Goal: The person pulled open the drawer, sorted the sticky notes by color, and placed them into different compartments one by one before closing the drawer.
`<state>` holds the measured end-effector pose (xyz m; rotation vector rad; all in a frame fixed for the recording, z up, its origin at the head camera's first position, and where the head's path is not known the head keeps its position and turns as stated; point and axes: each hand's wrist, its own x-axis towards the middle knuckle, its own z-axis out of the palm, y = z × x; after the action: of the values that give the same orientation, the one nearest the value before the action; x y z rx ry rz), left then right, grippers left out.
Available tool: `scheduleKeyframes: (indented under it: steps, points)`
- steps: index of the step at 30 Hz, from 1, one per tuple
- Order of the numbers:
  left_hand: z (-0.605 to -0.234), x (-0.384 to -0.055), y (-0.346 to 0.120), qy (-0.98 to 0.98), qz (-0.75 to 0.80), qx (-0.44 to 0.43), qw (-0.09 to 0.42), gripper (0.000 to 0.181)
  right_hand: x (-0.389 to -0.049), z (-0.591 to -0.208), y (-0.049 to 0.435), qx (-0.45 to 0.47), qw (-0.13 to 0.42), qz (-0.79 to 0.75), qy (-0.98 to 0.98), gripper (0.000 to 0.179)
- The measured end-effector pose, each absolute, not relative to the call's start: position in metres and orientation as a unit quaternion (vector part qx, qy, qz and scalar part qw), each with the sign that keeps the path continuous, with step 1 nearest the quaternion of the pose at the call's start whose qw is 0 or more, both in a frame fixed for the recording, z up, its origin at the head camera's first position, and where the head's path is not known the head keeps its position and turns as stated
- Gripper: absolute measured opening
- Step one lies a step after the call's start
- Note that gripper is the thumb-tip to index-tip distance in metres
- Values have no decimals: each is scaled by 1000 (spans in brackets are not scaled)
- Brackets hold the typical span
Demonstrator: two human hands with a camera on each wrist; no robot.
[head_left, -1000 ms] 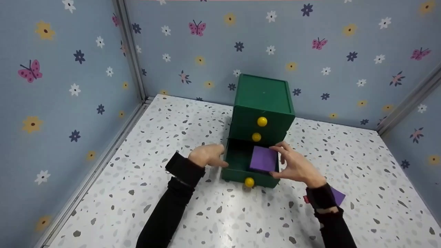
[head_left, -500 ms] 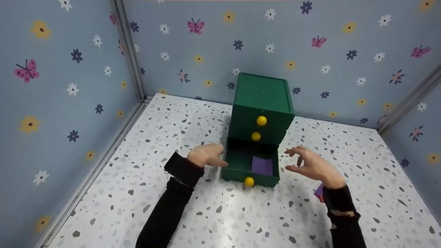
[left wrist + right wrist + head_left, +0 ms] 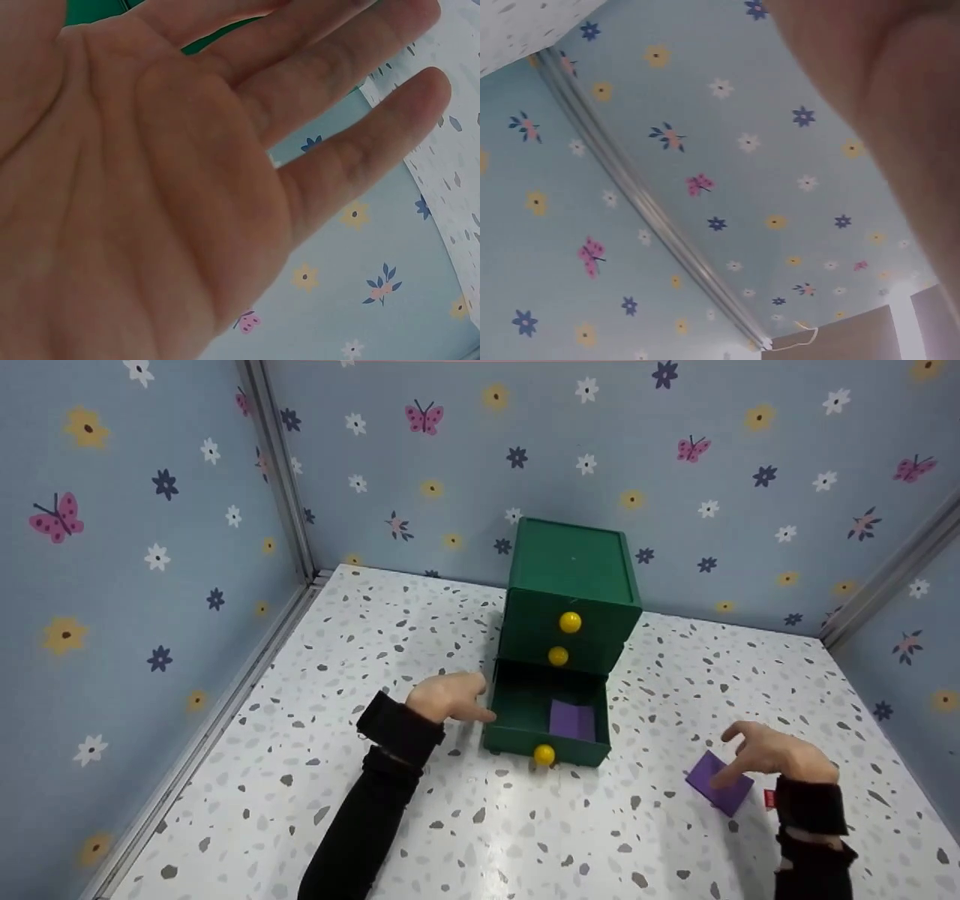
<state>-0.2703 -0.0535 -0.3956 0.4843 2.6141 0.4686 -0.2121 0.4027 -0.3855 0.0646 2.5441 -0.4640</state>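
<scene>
A green drawer cabinet (image 3: 574, 562) with yellow knobs has its bottom drawer (image 3: 517, 709) pulled out. Inside that drawer, toward the right, lies a purple square piece (image 3: 572, 721). My left hand (image 3: 448, 697) is at the drawer's left edge, its fingers extended in the left wrist view; whether it touches the edge I cannot tell. To the right of the cabinet, a second purple square (image 3: 731, 799) lies on the table, partly covered by my right hand (image 3: 776, 754). That hand hovers over it with thumb and fingers apart. Contact with the square is not clear.
The speckled white table (image 3: 480, 840) runs up to blue flowered walls (image 3: 465, 450) at the back and both sides. Metal corner strips (image 3: 281, 472) join the wall panels. The two upper drawers (image 3: 566, 634) of the cabinet are closed.
My right hand let go of the purple square in the drawer and moved right and down to above the second square. The released piece lies lower in the drawer. My left hand stayed put.
</scene>
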Motion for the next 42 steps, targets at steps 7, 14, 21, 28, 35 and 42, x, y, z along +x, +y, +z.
scheduleKeyframes:
  steps: [7, 14, 21, 28, 35, 42]
  points:
    - [-396, -270, -53, 943, 171, 180, 224, 33, -218, -407, 418, 93, 333, -152, 926, 91]
    - [-397, -269, -55, 944, 168, 175, 225, 35, -216, -423, 393, 118, 277, -103, 948, 102]
    - [-399, -269, -55, 943, 170, 172, 229, 44, -223, -434, 369, 115, 268, -63, 954, 141]
    - [-398, -268, -57, 945, 168, 171, 225, 42, -226, -437, 363, 71, 269, -97, 956, 110]
    - [-398, -268, -55, 946, 159, 180, 219, 36, -229, -441, 356, 33, 277, -104, 955, 93]
    - [-395, -268, -54, 945, 163, 175, 224, 37, -227, -435, 352, 30, 269, -108, 957, 95]
